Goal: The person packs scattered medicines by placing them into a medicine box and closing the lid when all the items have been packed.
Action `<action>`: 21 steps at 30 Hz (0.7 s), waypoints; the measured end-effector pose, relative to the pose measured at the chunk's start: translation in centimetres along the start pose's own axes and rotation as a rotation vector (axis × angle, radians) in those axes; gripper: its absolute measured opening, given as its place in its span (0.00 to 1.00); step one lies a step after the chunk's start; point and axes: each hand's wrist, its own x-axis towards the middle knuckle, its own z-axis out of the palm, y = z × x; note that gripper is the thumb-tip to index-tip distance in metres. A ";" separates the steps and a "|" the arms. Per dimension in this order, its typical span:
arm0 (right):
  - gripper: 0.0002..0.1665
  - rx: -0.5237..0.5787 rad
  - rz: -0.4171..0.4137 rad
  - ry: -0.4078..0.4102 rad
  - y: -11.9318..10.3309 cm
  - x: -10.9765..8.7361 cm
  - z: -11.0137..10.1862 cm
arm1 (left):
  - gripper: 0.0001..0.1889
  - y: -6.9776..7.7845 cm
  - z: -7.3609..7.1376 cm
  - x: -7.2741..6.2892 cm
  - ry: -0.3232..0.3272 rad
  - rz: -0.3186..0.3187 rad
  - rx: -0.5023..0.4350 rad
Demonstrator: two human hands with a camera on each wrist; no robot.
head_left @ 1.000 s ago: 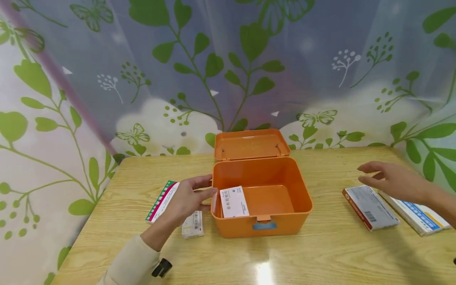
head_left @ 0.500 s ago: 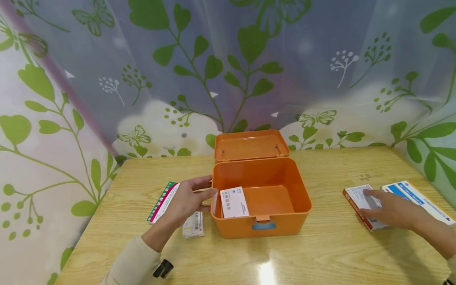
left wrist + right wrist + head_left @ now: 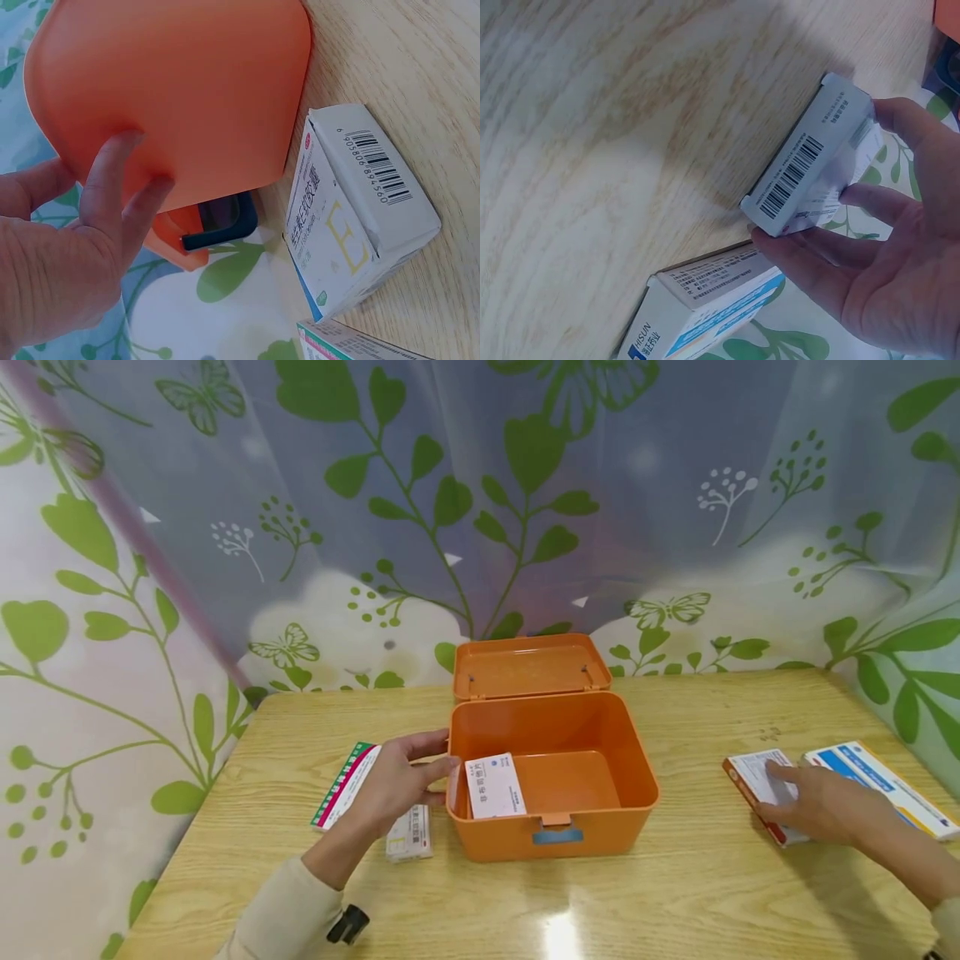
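An orange lidded case stands open in the middle, with a white medicine box leaning inside at its left end. My left hand grips the case's left wall, fingers pressed to the outside in the left wrist view and thumb at the rim. At the right, my right hand holds a white medicine box with a red-brown side between thumb and fingers. The right wrist view shows that box's barcoded end, low over the table.
A blue-and-white medicine box lies just beyond my right hand. Left of the case are a white box with a yellow E and a green-and-pink-edged box. The case's raised lid is near the patterned curtain.
My right hand has come down from above the right-hand boxes and taken hold of the red-brown-sided one. The left hand has stayed on the case.
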 end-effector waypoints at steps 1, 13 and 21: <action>0.45 0.063 0.055 0.008 -0.1 0.0 -0.1 | 0.25 0.0 0.0 0.0 -0.003 0.003 0.000; 0.52 0.170 0.097 -0.083 -1.3 0.3 -3.4 | 0.26 0.1 0.0 -0.1 -0.006 0.005 -0.011; 0.54 0.101 0.093 -0.032 -4.6 0.9 -8.5 | 0.26 0.2 0.0 0.0 -0.026 0.003 -0.001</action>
